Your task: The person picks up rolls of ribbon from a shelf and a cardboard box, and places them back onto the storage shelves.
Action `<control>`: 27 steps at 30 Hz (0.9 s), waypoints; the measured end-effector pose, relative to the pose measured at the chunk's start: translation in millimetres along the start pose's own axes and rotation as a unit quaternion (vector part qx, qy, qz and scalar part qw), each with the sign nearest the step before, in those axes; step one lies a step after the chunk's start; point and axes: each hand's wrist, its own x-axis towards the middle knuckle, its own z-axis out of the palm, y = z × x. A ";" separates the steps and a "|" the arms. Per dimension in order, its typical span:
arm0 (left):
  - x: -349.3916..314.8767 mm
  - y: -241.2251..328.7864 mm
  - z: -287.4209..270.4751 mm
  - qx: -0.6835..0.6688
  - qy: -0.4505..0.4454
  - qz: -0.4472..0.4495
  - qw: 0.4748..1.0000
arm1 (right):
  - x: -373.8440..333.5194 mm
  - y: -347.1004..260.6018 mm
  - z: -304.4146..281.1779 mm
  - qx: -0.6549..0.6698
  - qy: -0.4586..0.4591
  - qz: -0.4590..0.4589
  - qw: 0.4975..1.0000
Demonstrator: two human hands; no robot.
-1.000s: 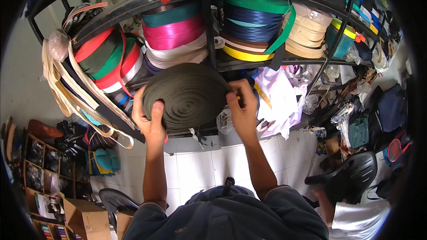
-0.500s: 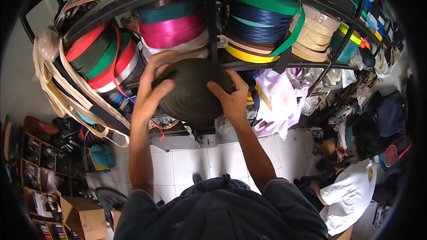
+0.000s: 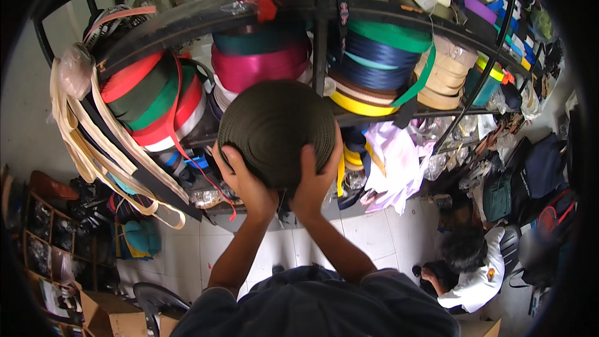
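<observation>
While the head view looks down past the person's dark shirt, a large olive webbing roll [image 3: 276, 131] is seen held up in front of the rack [image 3: 187, 22], level with its middle shelf and below the magenta roll [image 3: 259, 65] and teal roll [image 3: 259, 39]. The left hand [image 3: 246, 178] is cupped under the roll's lower left edge, fingers spread and pressed against the flat face; the right hand [image 3: 317, 178] is clasped on the lower right edge, fingers curled up over the rim. Both hands are closed on the roll from beneath, close together

To the left, red and green rolls [image 3: 150, 97] are stacked, and cream straps [image 3: 93, 137] hang from the rack's corner. To the right, blue rolls [image 3: 374, 59] and beige rolls [image 3: 446, 75] are shelved. A seated person in white [image 3: 474, 274] is visible low on the right, on the tiled floor [image 3: 374, 231]

The roll is judged dense and fairly heavy, firm as a coil yet liable to telescope or unwind if squeezed at the centre; support is best given under the rim with both palms, as is done now
</observation>
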 end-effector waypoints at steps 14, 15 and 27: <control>127.8 127.0 48.2 0.524 -0.305 0.620 0.499 | 150.3 -83.6 77.4 0.204 -0.288 0.132 0.926; 139.6 135.6 56.3 0.534 -0.299 0.649 0.453 | 154.9 -88.3 84.8 0.230 -0.277 0.153 0.920; 208.7 136.9 130.4 0.442 -0.167 0.724 0.503 | 182.2 -133.9 163.1 0.214 -0.187 -0.019 0.959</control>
